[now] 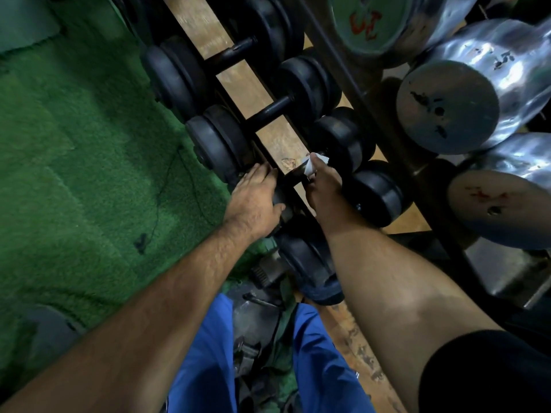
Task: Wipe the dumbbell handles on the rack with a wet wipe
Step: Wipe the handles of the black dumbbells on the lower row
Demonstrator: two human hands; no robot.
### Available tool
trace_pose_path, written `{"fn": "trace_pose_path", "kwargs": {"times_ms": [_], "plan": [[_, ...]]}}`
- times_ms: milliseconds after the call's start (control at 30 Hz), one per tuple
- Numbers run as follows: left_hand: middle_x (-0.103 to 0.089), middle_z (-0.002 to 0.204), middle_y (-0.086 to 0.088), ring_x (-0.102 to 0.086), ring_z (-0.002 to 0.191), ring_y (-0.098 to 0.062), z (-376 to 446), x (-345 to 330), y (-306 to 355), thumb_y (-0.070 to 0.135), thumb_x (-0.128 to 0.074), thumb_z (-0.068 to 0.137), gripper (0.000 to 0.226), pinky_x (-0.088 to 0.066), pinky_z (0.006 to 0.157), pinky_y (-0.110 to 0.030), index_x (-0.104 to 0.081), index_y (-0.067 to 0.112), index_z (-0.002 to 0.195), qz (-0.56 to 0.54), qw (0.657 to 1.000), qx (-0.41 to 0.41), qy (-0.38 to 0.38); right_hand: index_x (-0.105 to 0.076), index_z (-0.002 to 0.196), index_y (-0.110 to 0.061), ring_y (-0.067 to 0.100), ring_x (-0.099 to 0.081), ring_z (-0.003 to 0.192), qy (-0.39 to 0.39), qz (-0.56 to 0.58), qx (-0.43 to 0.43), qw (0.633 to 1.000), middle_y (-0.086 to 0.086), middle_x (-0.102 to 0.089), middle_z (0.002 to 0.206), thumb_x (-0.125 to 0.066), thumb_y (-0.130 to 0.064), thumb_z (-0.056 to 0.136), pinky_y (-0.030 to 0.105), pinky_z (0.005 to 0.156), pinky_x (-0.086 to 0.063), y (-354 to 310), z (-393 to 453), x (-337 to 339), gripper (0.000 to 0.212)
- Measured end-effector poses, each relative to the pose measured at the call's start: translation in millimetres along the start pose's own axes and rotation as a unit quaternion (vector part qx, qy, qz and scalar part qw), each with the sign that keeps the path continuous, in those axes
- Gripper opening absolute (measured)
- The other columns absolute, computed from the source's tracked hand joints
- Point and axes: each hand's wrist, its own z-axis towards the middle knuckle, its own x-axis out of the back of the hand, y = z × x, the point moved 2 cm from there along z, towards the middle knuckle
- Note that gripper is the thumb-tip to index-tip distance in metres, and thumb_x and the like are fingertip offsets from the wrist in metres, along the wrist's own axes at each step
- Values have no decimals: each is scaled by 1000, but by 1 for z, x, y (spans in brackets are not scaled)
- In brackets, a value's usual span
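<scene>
Black dumbbells lie in a row on the low rack (301, 201) over a wooden floor strip. My right hand (323, 181) is curled round the dark handle (293, 173) of one black dumbbell (343, 138) and holds a white wet wipe (311, 163) against it. My left hand (256, 198) rests on the near black weight head (281, 204) of that dumbbell, fingers spread over it with the thumb against its side. Two more black dumbbells (298, 93) lie farther up the row with bare handles.
Green artificial turf (89, 144) covers the floor to the left. Chrome dumbbells (450, 105) sit on a higher rack tier at right, with a green plate (369, 19) above. My blue trousers (202, 353) and another black dumbbell (310, 263) are below my arms.
</scene>
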Motion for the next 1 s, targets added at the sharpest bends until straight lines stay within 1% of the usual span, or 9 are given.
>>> {"fn": "trace_pose_path", "kwargs": {"times_ms": [100, 200, 333, 533, 667, 767, 833, 900, 1000], "plan": [[-23, 160, -7, -15, 150, -24, -1, 1, 0, 34, -68, 87, 75, -15, 122, -34, -33, 14, 150, 1, 1000, -1, -2, -68, 89, -9, 14, -57, 70, -59, 46, -44, 996, 3, -62, 77, -62, -19, 95, 23, 55, -48, 0, 0, 4, 13], [-23, 160, -7, -14, 150, -24, -3, 1, 2, 33, -68, 87, 76, -15, 122, -35, -32, 13, 150, 2, 1000, 0, -2, -66, 81, -14, 15, -60, 65, -68, 51, -78, 993, 0, -64, 71, -59, -30, 98, 28, 69, -53, 5, -8, 0, 24], [-22, 161, -7, -14, 150, -24, -4, 4, 5, 32, -69, 87, 77, -15, 122, -37, -31, 12, 151, -2, 1000, 9, -7, -68, 96, -9, 26, -67, 77, -65, -42, -125, 989, 13, -70, 92, -71, -34, 90, 42, 83, -58, 15, -23, -5, 26], [-23, 160, -9, -15, 150, -25, -4, 5, 4, 30, -68, 87, 75, -15, 122, -35, -32, 11, 150, -9, 1000, 7, -13, -70, 104, -7, 28, -69, 77, 21, -76, -61, 995, 14, -71, 92, -75, -30, 85, 39, 75, -57, 12, -27, -13, 30], [-22, 161, -10, -14, 150, -25, -5, 6, 3, 31, -68, 88, 75, -13, 122, -33, -31, 10, 150, -12, 1000, 2, -8, -67, 85, -12, 23, -65, 70, -71, -122, -129, 982, 8, -67, 79, -73, -24, 89, 39, 82, -57, 19, -31, -7, 14], [-22, 161, -10, -15, 150, -25, -6, 8, 5, 30, -69, 88, 77, -13, 122, -34, -30, 9, 151, -11, 1000, 3, -13, -62, 81, -15, 18, -53, 64, -126, -203, -136, 962, 8, -57, 75, -62, -12, 96, 32, 64, -48, 6, -33, -4, 15], [-22, 161, -10, -16, 150, -25, -7, 8, 6, 30, -69, 87, 77, -14, 122, -35, -30, 9, 151, -5, 1000, 6, -12, -63, 81, -13, 20, -56, 67, -133, -260, -119, 949, 9, -60, 79, -60, -7, 95, 33, 67, -48, 1, -33, 0, 16], [-21, 161, -10, -16, 150, -25, -10, 9, 8, 28, -67, 88, 77, -15, 122, -36, -29, 8, 151, 5, 1000, 11, -15, -65, 80, -12, 19, -62, 64, -117, -289, -109, 944, 9, -65, 78, -64, -10, 91, 35, 70, -52, 0, -35, 4, 12], [-25, 160, -11, -20, 149, -25, -14, 15, 11, 23, -64, 89, 72, -18, 122, -36, -31, 6, 150, 10, 1000, 25, -5, -61, 74, -15, 14, -56, 42, -80, -280, -101, 951, 4, -61, 57, -67, -21, 88, 24, 48, -45, -2, -43, 8, 17]]}}
